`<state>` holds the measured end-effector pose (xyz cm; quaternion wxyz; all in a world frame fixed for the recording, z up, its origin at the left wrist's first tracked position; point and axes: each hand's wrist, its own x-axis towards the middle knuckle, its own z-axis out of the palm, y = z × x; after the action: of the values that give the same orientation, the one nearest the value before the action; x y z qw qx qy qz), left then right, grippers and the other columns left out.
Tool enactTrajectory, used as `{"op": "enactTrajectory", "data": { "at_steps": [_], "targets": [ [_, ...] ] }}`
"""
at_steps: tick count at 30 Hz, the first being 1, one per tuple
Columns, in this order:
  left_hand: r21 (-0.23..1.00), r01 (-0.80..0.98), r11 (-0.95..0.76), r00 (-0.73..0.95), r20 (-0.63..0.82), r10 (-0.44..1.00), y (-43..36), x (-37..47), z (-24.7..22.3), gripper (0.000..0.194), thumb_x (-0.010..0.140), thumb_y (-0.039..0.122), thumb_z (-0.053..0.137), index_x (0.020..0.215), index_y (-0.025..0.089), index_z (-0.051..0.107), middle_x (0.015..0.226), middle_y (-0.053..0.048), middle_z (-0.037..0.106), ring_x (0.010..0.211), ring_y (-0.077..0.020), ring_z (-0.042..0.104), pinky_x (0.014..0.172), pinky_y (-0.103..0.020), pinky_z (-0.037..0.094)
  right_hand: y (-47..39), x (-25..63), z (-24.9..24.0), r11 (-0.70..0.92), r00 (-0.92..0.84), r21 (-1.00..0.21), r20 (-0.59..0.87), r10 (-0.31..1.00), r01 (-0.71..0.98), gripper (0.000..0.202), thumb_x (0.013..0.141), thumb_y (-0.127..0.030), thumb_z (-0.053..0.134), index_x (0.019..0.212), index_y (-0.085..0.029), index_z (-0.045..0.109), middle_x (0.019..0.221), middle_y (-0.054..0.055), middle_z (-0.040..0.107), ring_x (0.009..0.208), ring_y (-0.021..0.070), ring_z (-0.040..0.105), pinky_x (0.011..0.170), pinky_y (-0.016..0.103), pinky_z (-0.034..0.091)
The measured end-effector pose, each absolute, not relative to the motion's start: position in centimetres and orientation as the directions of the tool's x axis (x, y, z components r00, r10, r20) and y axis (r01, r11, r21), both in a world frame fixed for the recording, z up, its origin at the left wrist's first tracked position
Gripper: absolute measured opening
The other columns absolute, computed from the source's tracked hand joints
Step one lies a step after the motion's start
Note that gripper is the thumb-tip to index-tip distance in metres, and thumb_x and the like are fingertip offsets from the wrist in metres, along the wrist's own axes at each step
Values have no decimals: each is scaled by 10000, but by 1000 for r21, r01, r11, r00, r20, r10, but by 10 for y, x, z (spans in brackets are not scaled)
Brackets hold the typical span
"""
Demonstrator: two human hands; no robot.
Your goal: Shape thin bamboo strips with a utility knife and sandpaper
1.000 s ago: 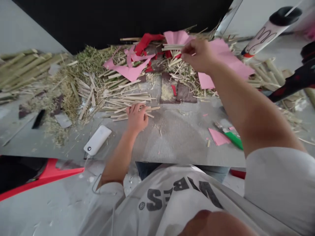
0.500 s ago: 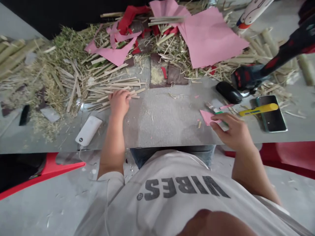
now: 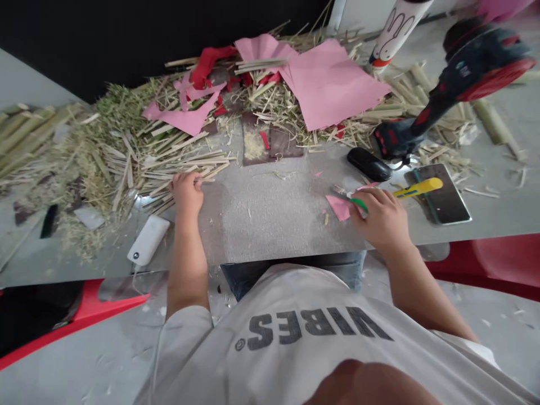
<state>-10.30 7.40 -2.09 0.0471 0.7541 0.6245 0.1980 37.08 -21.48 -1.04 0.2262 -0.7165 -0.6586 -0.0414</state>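
My left hand (image 3: 187,193) is at the near ends of a pile of thin bamboo strips (image 3: 211,163), its fingers curled down onto them. Under the fingers, some strip ends are hidden. Over on the right, my right hand (image 3: 383,219) is closed around a slim green-handled tool (image 3: 359,204) with a pale, thin tip pointing left. Most of the handle is covered by the hand, so its exact kind is unclear. A small pink paper scrap (image 3: 337,208) lies on the table beside the fingertips.
A yellow cutter (image 3: 422,187) lies across a phone (image 3: 451,197). Behind them are a black mouse-like object (image 3: 368,164) and an upright cordless power tool (image 3: 430,107). Pink sheets (image 3: 333,84) cover shavings at the back. A white power bank (image 3: 148,240) sits near the left front edge.
My right hand has closed over the green-handled tool, its fingers now more bent. My left hand stays at the bamboo strips. The view has shifted, showing more of the area behind the table.
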Motion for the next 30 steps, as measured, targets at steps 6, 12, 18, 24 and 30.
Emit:
{"op": "enactTrajectory", "data": {
  "at_steps": [6, 12, 18, 24, 30],
  "targets": [
    [278, 935, -219, 137, 286, 948, 71, -99, -26, 275, 966, 201, 683, 1193, 262, 825, 1394, -92, 785, 1425, -438, 622, 1236, -664, 463, -182, 360, -19, 90, 47, -302, 417, 908, 949, 229, 1138, -352, 642, 1212, -171, 760, 1222, 149, 803, 1125, 333, 733, 1009, 469, 560],
    [221, 938, -269, 224, 208, 952, 57, -123, -9, 611, 929, 137, 701, 1510, 324, 691, 1639, -104, 642, 1566, -404, 561, 1318, -671, 424, -162, 356, -39, 198, 22, -409, 474, 880, 891, 136, 1091, -299, 659, 1047, -200, 741, 1115, 135, 809, 1041, 303, 737, 991, 460, 557],
    [39, 972, -232, 235, -145, 961, 93, -165, 20, 1133, 791, 254, 916, 1785, 347, 379, 1874, -153, 366, 1775, -499, 254, 1359, -831, 293, -161, 361, -42, 292, -30, -459, 496, 868, 839, 81, 1068, -262, 644, 1040, -220, 708, 1044, 132, 795, 963, 302, 751, 895, 467, 612],
    [-104, 929, -355, 274, -449, 850, 159, -138, 30, 1534, 672, 262, 967, 1848, 379, -10, 1936, -119, 175, 1815, -507, 54, 1406, -825, 173, -164, 351, -39, 381, -153, -476, 448, 881, 793, 98, 1072, -202, 612, 1052, -234, 702, 1056, 126, 790, 983, 298, 756, 886, 463, 622],
    [-216, 875, -432, 316, -420, 851, 179, -130, 36, 1509, 669, 334, 967, 1859, 258, 43, 1862, -247, 342, 1712, -482, 352, 1387, -735, 268, -167, 351, -40, 390, -146, -491, 462, 875, 779, 94, 1075, -208, 609, 1058, -239, 696, 1048, 113, 777, 969, 309, 744, 861, 484, 618]
  ]
}}
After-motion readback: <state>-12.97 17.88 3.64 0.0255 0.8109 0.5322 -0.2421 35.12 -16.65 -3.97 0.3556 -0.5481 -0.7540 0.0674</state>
